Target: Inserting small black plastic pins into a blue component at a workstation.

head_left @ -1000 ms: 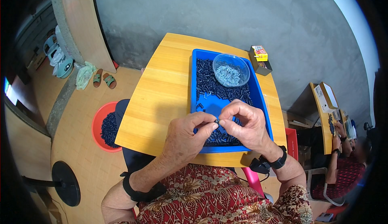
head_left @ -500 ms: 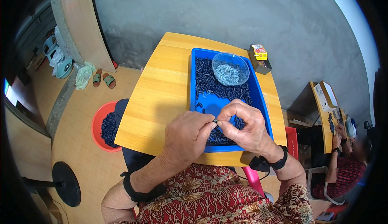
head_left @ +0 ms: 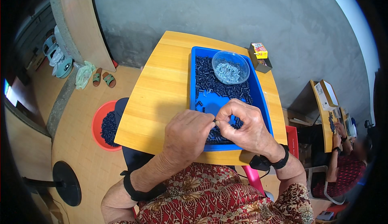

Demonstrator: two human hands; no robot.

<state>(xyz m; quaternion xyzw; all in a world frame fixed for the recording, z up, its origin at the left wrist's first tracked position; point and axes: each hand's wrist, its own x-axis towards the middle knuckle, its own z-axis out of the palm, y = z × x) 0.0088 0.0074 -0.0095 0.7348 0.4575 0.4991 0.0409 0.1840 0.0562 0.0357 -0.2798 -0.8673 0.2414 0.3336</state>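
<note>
Over the near part of a blue tray (head_left: 192, 84), my two hands meet fingertip to fingertip. Thumb and fingers of my left hand (head_left: 186, 133) are closed around a small black part, which is almost wholly covered by the fingertips. My right hand (head_left: 247, 125) pinches with thumb and index finger right against it; what lies in that pinch is too small to make out. Many short black tubular parts (head_left: 206, 75) fill the tray around a bare blue patch. A clear round bowl (head_left: 247, 71) of small silvery metal pieces (head_left: 227, 73) sits at the tray's far end.
The tray rests on a yellow wooden table (head_left: 155, 90). A dark box (head_left: 262, 65) with a yellow pack stands at its far right corner. On the floor at left is a red basin (head_left: 97, 129) of black parts. A co-worker (head_left: 341, 175) sits at another table to the right.
The fingertips of both hands have drawn closer together, so the small black part between them shows less. My right hand has shifted very slightly left.
</note>
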